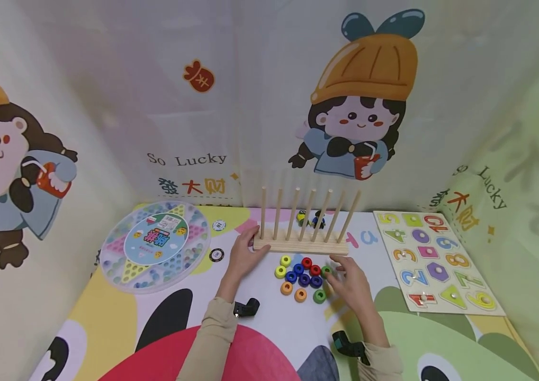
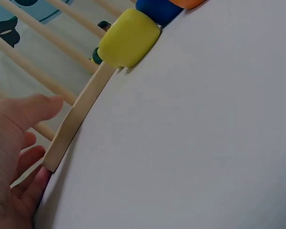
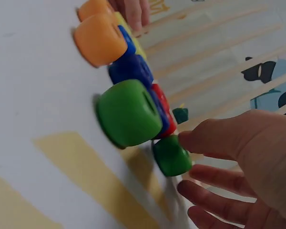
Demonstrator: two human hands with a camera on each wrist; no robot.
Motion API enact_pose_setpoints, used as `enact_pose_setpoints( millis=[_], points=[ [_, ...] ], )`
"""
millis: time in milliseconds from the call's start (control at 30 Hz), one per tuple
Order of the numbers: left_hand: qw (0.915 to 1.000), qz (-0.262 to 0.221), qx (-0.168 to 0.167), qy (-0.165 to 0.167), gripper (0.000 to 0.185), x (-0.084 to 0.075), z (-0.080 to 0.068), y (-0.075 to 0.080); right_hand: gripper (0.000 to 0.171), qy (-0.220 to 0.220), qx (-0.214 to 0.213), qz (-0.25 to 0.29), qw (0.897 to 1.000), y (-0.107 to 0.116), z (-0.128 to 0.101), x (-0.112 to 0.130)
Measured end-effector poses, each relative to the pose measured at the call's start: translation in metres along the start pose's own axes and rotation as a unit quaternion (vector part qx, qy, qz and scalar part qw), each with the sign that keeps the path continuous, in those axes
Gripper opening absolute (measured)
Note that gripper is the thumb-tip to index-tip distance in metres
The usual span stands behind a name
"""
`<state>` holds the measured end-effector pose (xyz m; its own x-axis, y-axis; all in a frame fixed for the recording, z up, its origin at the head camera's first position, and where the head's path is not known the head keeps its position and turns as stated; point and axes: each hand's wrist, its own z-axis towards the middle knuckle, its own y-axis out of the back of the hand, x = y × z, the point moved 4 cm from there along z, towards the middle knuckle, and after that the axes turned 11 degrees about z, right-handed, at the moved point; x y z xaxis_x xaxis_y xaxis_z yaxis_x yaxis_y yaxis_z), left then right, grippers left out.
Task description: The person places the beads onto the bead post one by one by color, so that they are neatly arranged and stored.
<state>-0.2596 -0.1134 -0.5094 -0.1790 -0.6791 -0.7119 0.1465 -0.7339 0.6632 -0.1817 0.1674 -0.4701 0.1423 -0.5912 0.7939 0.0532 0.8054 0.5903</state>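
A wooden peg rack (image 1: 298, 245), a long base with several upright rods, stands mid-table. My left hand (image 1: 245, 254) grips its left end, thumb along the front and fingers round the end. In front of it lies a cluster of holed beads: yellow (image 1: 280, 272), blue (image 1: 304, 280), red (image 1: 306, 262), orange (image 1: 300, 295) and green (image 1: 319, 296). By another green bead (image 3: 172, 156) at the cluster's right edge is my right hand (image 1: 352, 283). Its thumb reaches the bead's side; the fingers spread beside it, loosely bent, not closed round it.
To the left lies a round board game (image 1: 155, 247) with marbles under a clear cover. Two poker chips (image 1: 216, 255) lie beside it. On the right is a number-and-shape puzzle board (image 1: 436, 262). Small figures (image 1: 318, 219) stand behind the rods, near the printed cloth wall (image 1: 269, 106).
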Motion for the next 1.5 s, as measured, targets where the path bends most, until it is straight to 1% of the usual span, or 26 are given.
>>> enact_pose_setpoints(
  millis=[133,300,400,567,667,733,867,933,1100,1267,1333,1433,1500],
  points=[
    [0.9998,0.011,-0.012,-0.013,0.063,0.002,-0.001,0.003,0.039,-0.006,0.015,0.014,1.000,-0.006,-0.001,-0.003],
    [0.9989,0.027,-0.031,-0.025,0.057,0.003,0.000,0.005,0.033,0.002,0.007,0.014,1.000,-0.010,0.000,-0.006],
    [0.9988,0.027,-0.033,-0.026,0.054,0.003,0.001,0.005,0.032,-0.001,0.000,0.009,1.000,-0.010,0.001,-0.007],
    [0.9980,0.020,-0.046,-0.037,0.050,-0.001,0.003,0.006,0.030,0.012,-0.026,0.012,1.000,-0.006,0.004,-0.003],
    [0.9977,0.027,-0.043,-0.045,0.048,-0.002,0.003,0.003,0.031,0.033,-0.054,0.046,0.997,-0.005,0.007,0.004],
    [0.9980,0.030,-0.037,-0.041,0.048,-0.002,0.002,0.001,0.031,0.044,-0.067,0.073,0.994,-0.006,0.011,0.011],
    [0.9981,0.035,-0.037,-0.034,0.049,0.000,0.000,-0.001,0.030,0.068,-0.077,0.121,0.987,-0.011,0.024,0.037],
    [0.9978,0.038,-0.041,-0.035,0.050,0.001,0.000,-0.001,0.030,0.086,-0.080,0.153,0.981,-0.012,0.033,0.057],
    [0.9967,0.041,-0.051,-0.049,0.050,0.002,0.000,0.002,0.030,0.140,-0.077,0.202,0.966,-0.013,0.057,0.112],
    [0.9947,0.048,-0.065,-0.064,0.047,0.003,0.000,0.003,0.028,0.186,-0.067,0.203,0.959,-0.018,0.075,0.155],
    [0.9950,0.047,-0.065,-0.060,0.047,0.005,0.001,0.002,0.028,0.199,-0.065,0.201,0.957,-0.020,0.082,0.169],
    [0.9959,0.042,-0.056,-0.057,0.047,0.006,0.002,0.001,0.027,0.213,-0.075,0.197,0.954,-0.023,0.092,0.184],
    [0.9971,0.035,-0.045,-0.050,0.048,0.007,0.002,0.000,0.027,0.218,-0.087,0.184,0.955,-0.025,0.097,0.191]
  ],
)
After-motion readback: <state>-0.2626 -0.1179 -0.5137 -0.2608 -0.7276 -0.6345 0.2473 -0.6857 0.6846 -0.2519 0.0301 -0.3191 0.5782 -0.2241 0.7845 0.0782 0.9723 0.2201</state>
